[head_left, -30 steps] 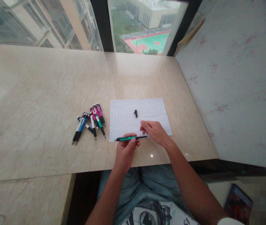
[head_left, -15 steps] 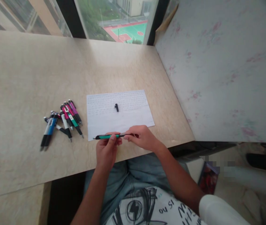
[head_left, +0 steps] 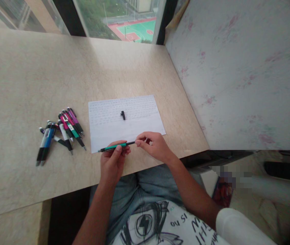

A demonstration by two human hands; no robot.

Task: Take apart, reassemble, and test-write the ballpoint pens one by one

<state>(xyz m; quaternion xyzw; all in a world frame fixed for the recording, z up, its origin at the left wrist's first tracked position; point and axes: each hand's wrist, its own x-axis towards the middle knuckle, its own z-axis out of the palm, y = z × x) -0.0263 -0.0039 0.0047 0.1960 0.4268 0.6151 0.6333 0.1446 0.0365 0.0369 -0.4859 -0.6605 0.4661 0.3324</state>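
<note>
1. Light blue jeans [head_left: 134, 187] cover the lap, just below the near edge of the surface [head_left: 32, 102].
2. A white T-shirt [head_left: 170, 234], farther from the surface than the jeans, carries a black drawing of an eye with a lightning bolt, and black lettering beside it.
3. Its short white sleeve [head_left: 237, 224] leaves the arms bare down to the left hand [head_left: 111, 163] and right hand [head_left: 154, 146].

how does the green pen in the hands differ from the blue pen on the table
The green pen is gripped by the left hand and right hand; the blue pen lies untouched on the table among other pens. The green pen runs sideways across the view; the blue pen points roughly toward the person. Barrels differ: green versus blue. Both are slim with black ends.
</note>
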